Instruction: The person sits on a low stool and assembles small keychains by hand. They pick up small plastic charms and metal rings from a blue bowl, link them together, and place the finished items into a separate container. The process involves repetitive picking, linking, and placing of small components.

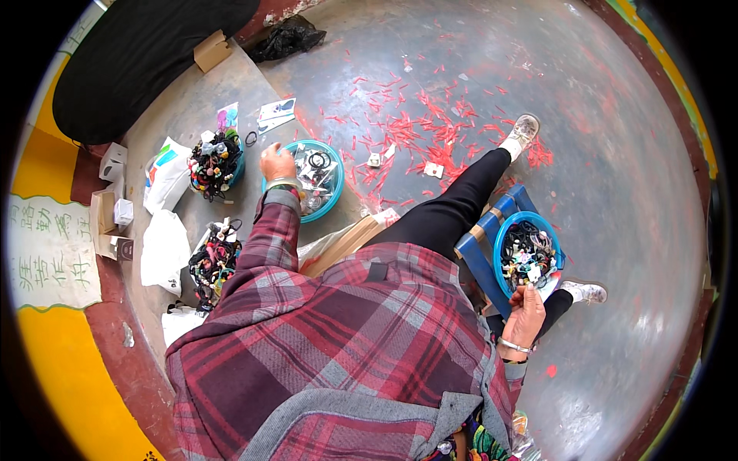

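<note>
The right hand (526, 315) was at the near rim of the right basin (498, 257), thumb and forefinger drawn together; whether they gripped anything could not be determined. The hair ties (530, 250) lay tangled inside that basin. Good handling called for a light fingertip pinch, freeing one loop at a time. The left hand (278, 164) was curled at the left rim of the left basin (339, 188); its contents were hidden. The right basin sat on a blue stool (478, 250), so sideways pulls risked tipping. Bare floor (638, 230) rightward gave elbow room.
</note>
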`<control>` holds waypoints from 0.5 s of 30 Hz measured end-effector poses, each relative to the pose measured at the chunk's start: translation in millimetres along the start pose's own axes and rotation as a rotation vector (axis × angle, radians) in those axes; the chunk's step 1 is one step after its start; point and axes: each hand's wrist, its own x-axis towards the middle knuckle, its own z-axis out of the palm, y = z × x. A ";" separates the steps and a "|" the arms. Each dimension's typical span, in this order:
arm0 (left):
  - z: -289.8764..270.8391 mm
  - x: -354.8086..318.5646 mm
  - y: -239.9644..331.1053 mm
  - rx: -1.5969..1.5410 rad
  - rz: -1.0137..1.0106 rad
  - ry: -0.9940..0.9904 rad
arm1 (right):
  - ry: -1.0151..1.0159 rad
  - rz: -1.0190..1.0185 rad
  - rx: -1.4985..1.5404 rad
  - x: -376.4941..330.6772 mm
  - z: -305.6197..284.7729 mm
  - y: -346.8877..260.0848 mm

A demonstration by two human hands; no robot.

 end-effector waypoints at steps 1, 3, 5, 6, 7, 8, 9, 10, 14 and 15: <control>5.4 -2.4 2.9 0.008 0.113 -0.080 | 0.000 0.002 0.002 0.3 -0.7 1.3; 18.0 -8.0 3.2 0.028 0.334 -0.239 | -0.006 0.011 0.005 1.3 -1.1 4.4; 28.3 -29.4 9.7 0.209 0.326 -0.248 | -0.010 0.018 0.001 0.7 0.0 4.5; 31.9 -36.3 11.4 0.297 0.323 -0.252 | -0.011 0.019 0.000 0.3 0.6 4.2; 34.7 -36.7 8.9 0.304 0.317 -0.323 | -0.012 0.023 -0.005 0.1 1.1 4.0; 33.2 -38.0 12.7 0.308 0.313 -0.396 | -0.010 0.025 -0.011 -0.6 0.1 3.7; 31.4 -39.7 17.1 0.312 0.309 -0.470 | -0.008 0.028 -0.018 -0.9 -1.1 3.3; 27.3 -44.5 20.9 0.335 0.306 -0.499 | 0.000 0.029 -0.023 -1.1 -2.5 2.9; 20.5 -39.6 -1.6 0.356 0.422 -0.561 | 0.006 0.054 -0.027 0.0 -1.9 8.9; 15.9 -37.9 -2.4 0.393 0.468 -0.591 | 0.009 0.056 -0.028 0.5 -1.8 9.7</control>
